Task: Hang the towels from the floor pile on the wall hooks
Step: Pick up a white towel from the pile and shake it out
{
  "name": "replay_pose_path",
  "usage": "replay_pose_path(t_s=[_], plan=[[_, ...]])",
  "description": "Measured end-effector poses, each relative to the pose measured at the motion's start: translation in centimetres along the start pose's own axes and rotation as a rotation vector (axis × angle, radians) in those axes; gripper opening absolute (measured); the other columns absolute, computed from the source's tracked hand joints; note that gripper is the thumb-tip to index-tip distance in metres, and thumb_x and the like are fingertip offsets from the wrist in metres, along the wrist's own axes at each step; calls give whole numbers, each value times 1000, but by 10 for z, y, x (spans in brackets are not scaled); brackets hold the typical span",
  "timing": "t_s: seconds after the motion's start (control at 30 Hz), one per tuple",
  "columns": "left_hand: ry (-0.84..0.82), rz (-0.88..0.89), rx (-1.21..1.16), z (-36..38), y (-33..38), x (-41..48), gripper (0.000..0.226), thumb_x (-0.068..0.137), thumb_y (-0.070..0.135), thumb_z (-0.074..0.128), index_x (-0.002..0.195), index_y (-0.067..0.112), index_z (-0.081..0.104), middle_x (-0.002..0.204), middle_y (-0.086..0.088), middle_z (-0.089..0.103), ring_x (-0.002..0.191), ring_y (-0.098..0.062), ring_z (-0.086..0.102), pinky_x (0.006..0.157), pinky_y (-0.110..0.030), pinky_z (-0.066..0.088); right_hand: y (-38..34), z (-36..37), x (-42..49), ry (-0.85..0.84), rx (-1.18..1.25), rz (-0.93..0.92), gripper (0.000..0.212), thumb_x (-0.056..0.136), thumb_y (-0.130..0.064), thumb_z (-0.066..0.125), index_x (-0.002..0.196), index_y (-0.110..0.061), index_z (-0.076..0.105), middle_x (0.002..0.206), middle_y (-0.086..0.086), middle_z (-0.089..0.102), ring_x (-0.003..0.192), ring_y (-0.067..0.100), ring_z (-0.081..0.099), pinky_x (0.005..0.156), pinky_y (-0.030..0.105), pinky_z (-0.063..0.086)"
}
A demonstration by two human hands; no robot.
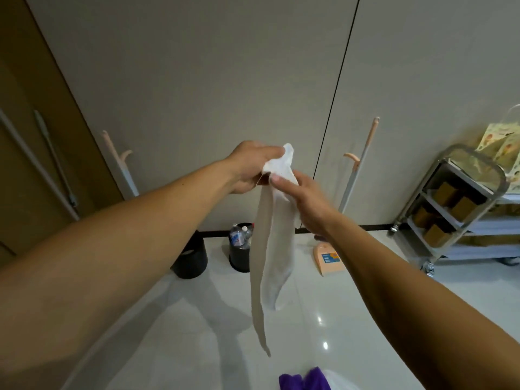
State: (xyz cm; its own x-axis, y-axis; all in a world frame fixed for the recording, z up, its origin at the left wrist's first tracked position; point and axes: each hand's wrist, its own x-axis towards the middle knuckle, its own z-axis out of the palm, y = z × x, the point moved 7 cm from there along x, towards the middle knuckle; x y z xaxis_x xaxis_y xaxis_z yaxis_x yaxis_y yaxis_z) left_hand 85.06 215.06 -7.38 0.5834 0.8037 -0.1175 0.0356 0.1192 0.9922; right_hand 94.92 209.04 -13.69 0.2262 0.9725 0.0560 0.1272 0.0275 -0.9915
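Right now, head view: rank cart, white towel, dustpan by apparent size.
1. cart
2. white towel, which is nearest the camera, so it looks bigger than it is
3. dustpan, partly hidden behind an arm

Two hooks (351, 156), two bins (190, 260) (both black), one white towel (270, 249).

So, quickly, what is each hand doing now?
Left hand: grips the top of the white towel.
Right hand: pinches the same towel just below.
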Motion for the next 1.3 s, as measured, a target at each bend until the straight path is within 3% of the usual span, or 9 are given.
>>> replay_pose_path(t_s=[0.07, 0.17, 0.33, 0.47, 0.63, 0.73, 0.9, 1.1, 1.3], plan=[[17, 53, 49, -6, 11, -6, 14, 90, 15, 61, 99, 4, 62, 81, -9, 65, 69, -20, 64, 61, -28, 55, -16, 1, -1, -17, -208, -81, 35, 72, -44, 77, 103, -30, 68, 96, -8, 73, 89, 11, 70, 69, 21, 55], [55, 110, 135, -34, 13, -15, 36, 86, 34, 66, 113, 11, 63, 98, -2, 64, 93, -20, 58, 75, -34, 47, -42, -18, 5, 182, -107, -95, 14, 76, -16, 73, 88, -21, 68, 81, -1, 72, 75, 17, 69, 62, 28, 54], [-177, -284, 632, -47, -62, -41, 112, 60, 50, 84, 149, 37, 16, 149, -2, 33, 131, -26, 38, 95, -44, 40, -115, -8, 17, 119, 168, -89, 19, 79, -5, 69, 97, 1, 67, 87, 20, 70, 78, 33, 70, 76, 47, 57], [-105, -148, 497, -20, -71, -36, 72, 71, 41, 80, 131, 28, 43, 116, 9, 60, 94, -6, 58, 60, -19, 51, -171, 7, 27, 26, 362, -192, 17, 85, -2, 65, 101, 2, 65, 96, 23, 66, 87, 35, 66, 86, 50, 54], [172, -62, 242, -31, -35, -26, 30, 83, 34, 69, 106, 17, 63, 87, 0, 73, 77, -16, 71, 58, -28, 55, -152, 6, 28, -52, 177, -171, 46, 78, -41, 74, 115, -17, 64, 109, 4, 73, 93, 17, 71, 77, 38, 55], [337, -7, -2, -49, -6, -20, 29, 79, 19, 70, 106, 9, 66, 83, -6, 75, 73, -21, 72, 60, -32, 57, -93, 13, 19, -38, -32, -3, 68, 65, -55, 79, 120, -18, 63, 109, 4, 71, 95, 15, 70, 81, 41, 56], [413, -61, -96, -69, 10, -18, 37, 78, -2, 60, 115, -4, 58, 97, -20, 70, 84, -32, 71, 75, -43, 58, -26, 28, 8, -141, -209, 184, 29, 81, -27, 75, 94, -3, 69, 86, 6, 71, 74, 20, 65, 70, 32, 53], [236, -83, 16, -64, -15, -32, 80, 80, 1, 61, 140, 45, 30, 119, -5, 61, 105, -32, 62, 86, -51, 53, -46, 25, 12, -19, 17, 96, 30, 94, -24, 60, 102, 3, 68, 105, 23, 70, 90, 36, 69, 88, 51, 53], [448, -114, 289, -106, -15, -49, 25, 81, -1, 51, 105, -1, 58, 95, -22, 60, 79, -30, 60, 73, -39, 51, -60, 12, 24, 110, 17, 18, 24, 95, -23, 56, 92, -3, 69, 85, 10, 66, 75, 21, 59, 66, 34, 49]])
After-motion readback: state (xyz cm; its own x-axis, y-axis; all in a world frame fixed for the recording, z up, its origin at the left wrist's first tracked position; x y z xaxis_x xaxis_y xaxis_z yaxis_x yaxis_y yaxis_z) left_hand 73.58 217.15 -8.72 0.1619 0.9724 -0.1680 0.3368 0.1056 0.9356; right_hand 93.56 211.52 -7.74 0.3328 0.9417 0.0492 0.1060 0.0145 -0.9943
